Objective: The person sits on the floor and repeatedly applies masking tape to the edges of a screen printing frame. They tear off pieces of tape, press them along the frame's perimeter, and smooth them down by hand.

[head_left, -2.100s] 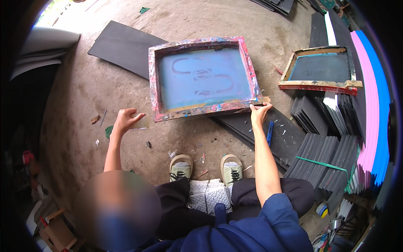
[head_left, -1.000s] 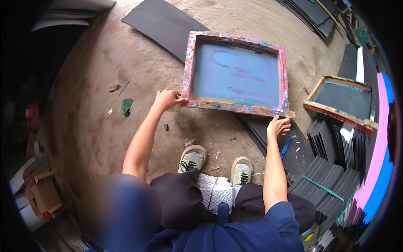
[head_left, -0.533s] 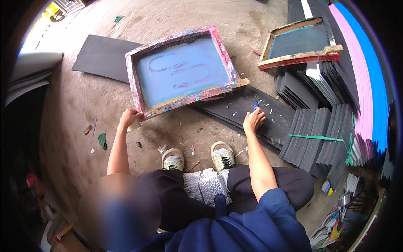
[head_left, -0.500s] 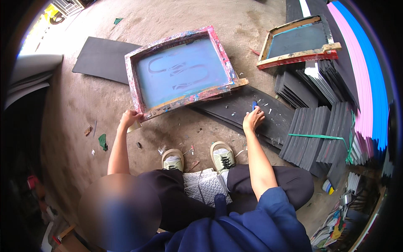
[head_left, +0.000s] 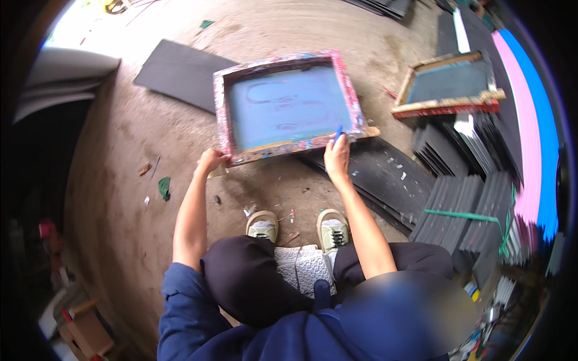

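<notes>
A screen printing frame (head_left: 289, 108), with paint-stained wooden sides and a bluish mesh bearing faint curved marks, lies tilted over black sheets. At its near left corner, my left hand (head_left: 212, 161) is closed on the wood. A small tan piece (head_left: 219, 172) shows just below those fingers; I cannot tell whether they hold it too. My right hand (head_left: 337, 157) is closed around a slim blue tool (head_left: 338, 132), possibly a pen or cutter, its tip raised by the frame's near side, toward the right. The lower part of the tool is hidden in the fingers.
Black foam sheets (head_left: 385, 174) lie under and right of the frame. A second screen frame (head_left: 448, 81) rests on stacked black sheets at the right, near pink (head_left: 522, 126) and blue sheets (head_left: 545, 138). A green strap (head_left: 460, 214) binds one stack. Scraps litter the floor.
My right hand has moved left and away from me, from over the black sheets to the frame's near side, carrying the blue tool. My left hand stays at the corner. The whole view has shifted.
</notes>
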`<state>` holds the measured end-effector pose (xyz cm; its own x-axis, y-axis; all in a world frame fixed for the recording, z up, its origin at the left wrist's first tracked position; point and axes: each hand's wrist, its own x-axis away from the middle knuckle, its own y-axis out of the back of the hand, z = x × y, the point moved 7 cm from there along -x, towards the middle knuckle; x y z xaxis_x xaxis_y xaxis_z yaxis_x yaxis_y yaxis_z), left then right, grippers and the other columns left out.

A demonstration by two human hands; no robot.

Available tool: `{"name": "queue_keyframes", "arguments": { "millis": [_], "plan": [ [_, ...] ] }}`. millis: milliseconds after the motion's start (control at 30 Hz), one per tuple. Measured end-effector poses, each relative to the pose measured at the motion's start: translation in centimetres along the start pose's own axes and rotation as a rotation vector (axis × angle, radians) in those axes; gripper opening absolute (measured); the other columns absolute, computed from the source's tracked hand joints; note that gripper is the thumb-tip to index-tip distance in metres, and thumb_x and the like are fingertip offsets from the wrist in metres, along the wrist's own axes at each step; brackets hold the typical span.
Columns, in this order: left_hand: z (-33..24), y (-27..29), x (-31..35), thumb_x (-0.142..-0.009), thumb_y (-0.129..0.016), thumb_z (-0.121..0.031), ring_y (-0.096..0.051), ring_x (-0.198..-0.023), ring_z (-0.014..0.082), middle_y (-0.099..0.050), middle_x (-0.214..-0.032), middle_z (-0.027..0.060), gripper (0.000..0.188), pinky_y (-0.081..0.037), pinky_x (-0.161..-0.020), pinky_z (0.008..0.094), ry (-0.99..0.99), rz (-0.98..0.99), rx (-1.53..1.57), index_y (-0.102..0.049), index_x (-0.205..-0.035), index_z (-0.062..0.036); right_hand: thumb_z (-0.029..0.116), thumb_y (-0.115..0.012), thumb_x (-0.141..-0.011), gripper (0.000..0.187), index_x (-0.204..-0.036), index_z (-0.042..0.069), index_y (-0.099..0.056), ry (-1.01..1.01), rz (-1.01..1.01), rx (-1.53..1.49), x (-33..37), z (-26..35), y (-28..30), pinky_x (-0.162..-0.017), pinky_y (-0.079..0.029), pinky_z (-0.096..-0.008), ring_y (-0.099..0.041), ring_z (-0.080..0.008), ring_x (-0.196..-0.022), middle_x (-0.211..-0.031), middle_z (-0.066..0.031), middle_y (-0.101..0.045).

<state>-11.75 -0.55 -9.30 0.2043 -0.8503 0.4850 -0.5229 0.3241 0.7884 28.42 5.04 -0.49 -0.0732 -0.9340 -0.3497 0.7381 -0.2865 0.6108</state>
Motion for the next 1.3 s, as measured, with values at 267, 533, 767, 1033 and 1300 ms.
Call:
{"name": "queue_keyframes", "arguments": {
  "millis": [267, 533, 767, 1033, 1300],
  "plan": [
    [-0.3, 0.6, 1.6, -0.063, -0.073, -0.053, -0.063, -0.095, 0.0223, -0.068, -0.098, 0.0064, 0.041, -0.044, -0.084, 0.0436, 0.214, 0.006, 0.111, -0.071, -0.095, -0.0267, 0.031, -0.037, -0.092, 0.035, -0.103, -0.002, -0.044, -0.168, 0.891, 0.062, 9.3, 12.4, -15.1, -0.076, -0.046, -0.0543, -0.059, -0.0471, -0.083, -0.082, -0.0297, -0.061],
    [-0.5, 0.9, 2.3, -0.061, -0.074, -0.052, -0.064, -0.088, 0.0253, -0.068, -0.087, 0.0089, 0.04, -0.041, -0.081, 0.0426, 0.192, 0.026, 0.187, -0.073, -0.089, -0.0224, 0.023, -0.039, -0.091, 0.032, -0.101, -0.007, -0.044, -0.158, 0.93, 0.159, 12.0, 15.2, -18.4, -0.078, -0.047, -0.0522, -0.06, -0.0441, -0.086, -0.086, -0.0289, -0.062],
    [-0.1, 0.6, 2.2, -0.062, -0.073, -0.05, -0.064, -0.08, 0.0243, -0.068, -0.077, 0.0088, 0.037, -0.043, -0.074, 0.0393, 0.144, -0.054, 0.207, -0.073, -0.082, -0.0191, 0.021, -0.041, -0.089, 0.031, -0.1, -0.007, -0.045, -0.181, 0.899, 0.194, 12.3, 15.5, -18.8, -0.075, -0.049, -0.0511, -0.061, -0.0437, -0.085, -0.084, -0.0289, -0.061],
    [0.4, 0.4, 2.4, -0.064, -0.073, -0.049, -0.064, -0.08, 0.0231, -0.068, -0.078, 0.0084, 0.034, -0.038, -0.08, 0.04, 0.12, -0.072, 0.231, -0.073, -0.081, -0.0196, 0.024, -0.042, -0.09, 0.028, -0.095, -0.003, -0.048, -0.216, 1.052, 0.276, 16.8, 13.3, -15.5, -0.074, -0.048, -0.0503, -0.06, -0.043, -0.086, -0.086, -0.0294, -0.061],
    [-1.5, 1.5, 5.4, -0.079, -0.06, -0.047, -0.06, -0.069, 0.0244, -0.059, -0.073, 0.0096, 0.042, -0.046, -0.07, 0.0363, -0.257, -0.579, -0.092, -0.061, -0.073, -0.0058, 0.033, -0.06, -0.083, 0.036, -0.094, 0.001, -0.05, 0.154, 0.643, 0.359, 5.8, 12.6, -16.8, -0.077, -0.046, -0.0442, -0.057, -0.032, -0.092, -0.093, -0.0171, -0.059]
  ]
}}
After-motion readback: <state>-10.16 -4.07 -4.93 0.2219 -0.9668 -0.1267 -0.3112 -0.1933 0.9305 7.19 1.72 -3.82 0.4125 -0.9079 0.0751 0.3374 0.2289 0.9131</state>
